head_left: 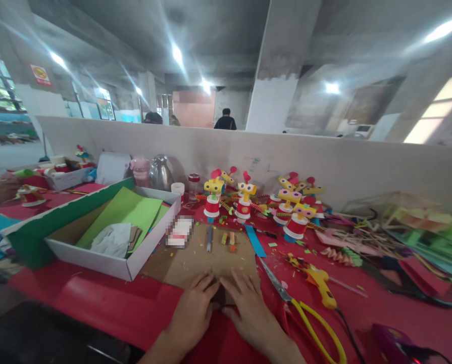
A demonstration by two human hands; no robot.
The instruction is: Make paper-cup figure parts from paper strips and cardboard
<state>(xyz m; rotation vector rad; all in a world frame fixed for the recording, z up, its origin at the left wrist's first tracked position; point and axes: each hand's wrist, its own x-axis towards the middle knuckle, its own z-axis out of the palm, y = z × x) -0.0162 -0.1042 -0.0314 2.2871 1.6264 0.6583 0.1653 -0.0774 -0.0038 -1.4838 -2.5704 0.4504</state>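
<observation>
My left hand [197,306] and my right hand [245,303] rest side by side at the near edge of a brown cardboard sheet [184,273]. Their fingers stretch forward, lying flat, and the thumbs point inward at each other. A dark gap lies between them; I cannot make out anything held there. Farther up the cardboard are a grey pen-like stick [209,238] and small yellow and orange paper pieces [231,238]. Just right of the sheet lie a blue paper strip [255,241] and scissors [284,293] with yellow handles.
A white box [131,265] with green paper stands left. Several paper-cup figures [244,202] line the back near a partition [195,146]. A yellow glue gun [320,285] and a paper-scrap pile [411,232] lie right. Another person's hand [2,189] is far left.
</observation>
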